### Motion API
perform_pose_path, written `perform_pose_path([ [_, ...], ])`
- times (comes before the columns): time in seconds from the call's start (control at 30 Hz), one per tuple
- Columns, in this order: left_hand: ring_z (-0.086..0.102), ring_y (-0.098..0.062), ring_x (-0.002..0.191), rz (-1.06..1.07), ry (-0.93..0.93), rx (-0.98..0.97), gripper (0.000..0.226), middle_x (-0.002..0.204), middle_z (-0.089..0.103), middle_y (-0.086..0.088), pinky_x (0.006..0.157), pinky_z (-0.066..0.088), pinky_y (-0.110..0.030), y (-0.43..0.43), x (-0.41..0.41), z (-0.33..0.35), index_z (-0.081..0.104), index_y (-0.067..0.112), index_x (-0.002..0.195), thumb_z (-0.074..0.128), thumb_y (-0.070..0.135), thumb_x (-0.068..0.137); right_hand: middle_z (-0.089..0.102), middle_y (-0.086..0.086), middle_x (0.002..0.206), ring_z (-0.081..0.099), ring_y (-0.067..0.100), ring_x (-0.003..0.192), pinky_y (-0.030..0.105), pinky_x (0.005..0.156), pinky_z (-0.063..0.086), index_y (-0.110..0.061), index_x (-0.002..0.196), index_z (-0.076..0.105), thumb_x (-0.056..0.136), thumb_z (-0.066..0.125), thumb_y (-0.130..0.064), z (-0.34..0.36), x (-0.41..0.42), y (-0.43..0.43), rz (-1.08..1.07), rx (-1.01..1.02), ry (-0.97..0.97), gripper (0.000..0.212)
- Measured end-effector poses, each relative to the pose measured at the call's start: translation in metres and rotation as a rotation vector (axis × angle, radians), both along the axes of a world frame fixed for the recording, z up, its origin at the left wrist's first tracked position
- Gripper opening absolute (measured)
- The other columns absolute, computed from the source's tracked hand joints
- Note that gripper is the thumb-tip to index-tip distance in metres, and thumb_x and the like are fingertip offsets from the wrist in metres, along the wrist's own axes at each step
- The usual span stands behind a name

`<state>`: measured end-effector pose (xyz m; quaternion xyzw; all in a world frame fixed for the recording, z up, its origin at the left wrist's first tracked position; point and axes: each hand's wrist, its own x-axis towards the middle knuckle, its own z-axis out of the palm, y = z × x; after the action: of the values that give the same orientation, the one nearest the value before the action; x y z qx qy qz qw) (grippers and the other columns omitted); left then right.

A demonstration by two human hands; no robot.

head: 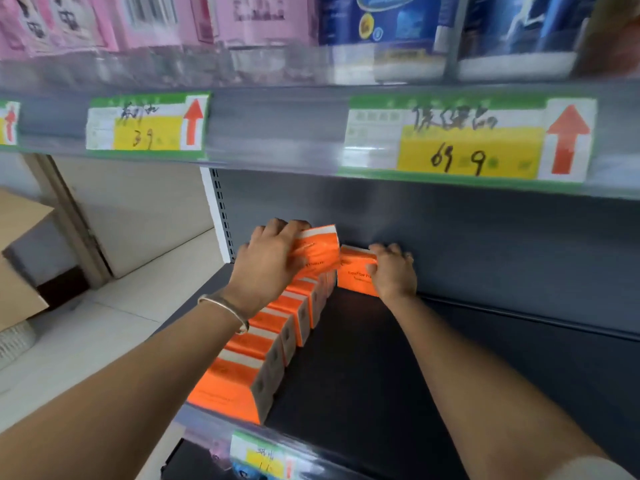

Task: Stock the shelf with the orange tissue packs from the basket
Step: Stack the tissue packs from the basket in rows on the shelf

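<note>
Dark shelf [363,368], row of packs [266,344] along its left edge. Left hand [266,261] grips tilted pack [320,249]; right hand [394,273] apparently clasps second pack [353,280] at back. Risk: tilted pack could topple row.

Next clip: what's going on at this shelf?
A person is stocking orange tissue packs on a dark shelf. The left hand grips a tilted pack above the back end of a row of packs along the shelf's left edge. The right hand holds a second pack standing at the back beside that row. The basket is out of view.
</note>
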<state>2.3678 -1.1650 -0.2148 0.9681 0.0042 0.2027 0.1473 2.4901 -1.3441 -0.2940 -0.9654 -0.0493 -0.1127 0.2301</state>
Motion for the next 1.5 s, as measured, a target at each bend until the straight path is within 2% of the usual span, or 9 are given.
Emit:
perform_pose_path([
  [0.17, 0.039, -0.029, 0.117, -0.054, -0.014, -0.054, 0.052, 0.123, 0.042, -0.007, 0.1, 0.038, -0.048, 0.0, 0.01, -0.005, 0.042, 0.03, 0.137, 0.06, 0.027, 0.089, 0.044, 0.009, 0.127, 0.039, 0.034, 0.119, 0.044, 0.089, 0.043, -0.022, 0.119, 0.059, 0.086, 0.062, -0.015, -0.018, -0.001, 0.009, -0.072, -0.113, -0.275, 0.034],
  [0.3, 0.038, -0.029, 0.117, -0.065, 0.009, -0.044, 0.052, 0.124, 0.042, -0.006, 0.101, 0.037, -0.047, -0.004, 0.009, -0.008, 0.041, 0.03, 0.137, 0.06, 0.025, 0.089, 0.048, 0.003, 0.128, 0.037, 0.03, 0.123, 0.045, 0.097, 0.03, -0.03, 0.13, 0.051, 0.092, 0.051, -0.022, -0.016, -0.008, 0.005, -0.056, -0.238, -0.24, 0.039],
  [0.53, 0.038, -0.03, 0.118, 0.005, -0.046, 0.092, 0.05, 0.129, 0.042, -0.005, 0.09, 0.042, -0.045, -0.019, 0.002, -0.004, 0.04, 0.026, 0.136, 0.055, 0.015, 0.09, 0.056, 0.01, 0.126, 0.049, 0.03, 0.119, 0.039, 0.103, 0.032, -0.014, 0.133, 0.052, 0.082, 0.032, -0.041, 0.032, -0.054, -0.003, 0.286, 0.333, -0.422, 0.062],
  [0.63, 0.039, -0.03, 0.117, -0.062, -0.061, 0.051, 0.048, 0.126, 0.043, -0.006, 0.091, 0.043, -0.046, -0.031, 0.0, -0.001, 0.043, 0.023, 0.134, 0.056, 0.014, 0.088, 0.05, 0.005, 0.132, 0.046, 0.026, 0.124, 0.041, 0.102, 0.04, -0.02, 0.137, 0.046, 0.083, 0.05, -0.047, 0.045, -0.073, -0.002, 0.428, 0.217, -0.315, 0.061],
  [0.73, 0.042, -0.034, 0.116, -0.195, -0.12, -0.052, 0.052, 0.124, 0.046, -0.011, 0.099, 0.034, -0.038, -0.034, -0.006, -0.001, 0.048, 0.015, 0.131, 0.057, 0.008, 0.08, 0.052, 0.006, 0.13, 0.052, 0.03, 0.119, 0.044, 0.091, 0.047, -0.019, 0.132, 0.05, 0.085, 0.066, -0.032, 0.048, -0.081, -0.008, 0.394, 0.119, -0.301, 0.051],
  [0.93, 0.029, -0.032, 0.129, 0.0, 0.083, -0.017, 0.057, 0.139, 0.034, -0.008, 0.105, 0.035, -0.05, -0.01, -0.019, -0.017, 0.037, 0.025, 0.139, 0.06, 0.018, 0.087, 0.041, 0.011, 0.128, 0.051, 0.038, 0.112, 0.042, 0.085, 0.048, -0.021, 0.133, 0.049, 0.087, 0.065, -0.028, 0.015, -0.074, -0.036, 0.033, 0.078, -0.139, 0.049],
  [1.1, 0.039, -0.025, 0.127, -0.058, 0.201, -0.005, 0.04, 0.135, 0.045, 0.0, 0.103, 0.039, -0.044, 0.002, -0.019, -0.032, 0.05, 0.026, 0.13, 0.055, 0.021, 0.091, 0.042, 0.011, 0.131, 0.048, 0.035, 0.118, 0.042, 0.085, 0.048, -0.02, 0.134, 0.042, 0.09, 0.061, -0.024, -0.007, -0.055, -0.011, 0.051, 0.044, -0.028, 0.048],
  [1.33, 0.037, -0.016, 0.129, -0.11, 0.172, 0.046, 0.032, 0.134, 0.045, 0.009, 0.105, 0.038, -0.039, 0.01, -0.016, -0.039, 0.055, 0.03, 0.123, 0.056, 0.025, 0.092, 0.044, 0.006, 0.135, 0.04, 0.031, 0.124, 0.044, 0.094, 0.035, -0.027, 0.129, 0.05, 0.09, 0.057, -0.018, -0.02, -0.043, 0.002, -0.053, -0.267, -0.253, 0.041],
  [1.5, 0.04, -0.019, 0.124, -0.108, 0.156, 0.031, 0.033, 0.131, 0.048, 0.006, 0.102, 0.04, -0.042, 0.01, -0.026, -0.041, 0.055, 0.029, 0.124, 0.056, 0.024, 0.091, 0.043, 0.004, 0.135, 0.034, 0.029, 0.13, 0.046, 0.099, 0.03, -0.025, 0.138, 0.04, 0.089, 0.052, -0.013, -0.007, -0.054, 0.005, -0.018, -0.376, -0.172, 0.052],
])
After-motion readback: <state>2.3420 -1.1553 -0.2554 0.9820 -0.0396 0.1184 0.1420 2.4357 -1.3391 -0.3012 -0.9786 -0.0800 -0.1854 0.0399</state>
